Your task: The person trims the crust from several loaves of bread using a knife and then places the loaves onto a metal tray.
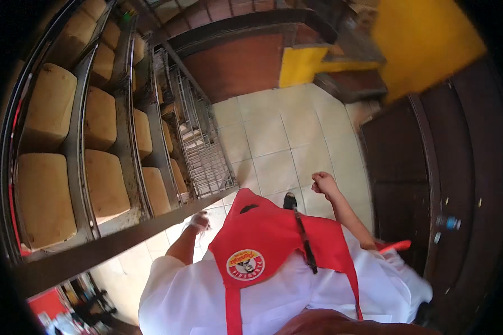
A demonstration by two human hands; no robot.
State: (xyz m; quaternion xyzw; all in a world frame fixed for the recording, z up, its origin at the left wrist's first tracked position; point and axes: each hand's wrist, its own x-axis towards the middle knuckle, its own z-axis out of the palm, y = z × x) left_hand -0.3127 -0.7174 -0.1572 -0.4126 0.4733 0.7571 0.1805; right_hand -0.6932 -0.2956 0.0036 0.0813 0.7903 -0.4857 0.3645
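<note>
I look down over my white shirt and red apron (274, 234). My left hand (198, 222) hangs low beside the metal frame of a tall bakery rack (151, 220); it is blurred, and its fingers cannot be made out. My right hand (324, 183) is raised in front of me over the tiled floor, curled into a fist with nothing visible in it. The rack at my left carries several shelves of pale, block-shaped bread loaves (103, 181) in dark pans.
Wire grid shelves (201, 151) stand behind the rack. A dark wooden door or cabinet (430, 167) fills the right side. Cream floor tiles (279, 139) stretch ahead to a brick step (352, 84) and a yellow wall (419, 39).
</note>
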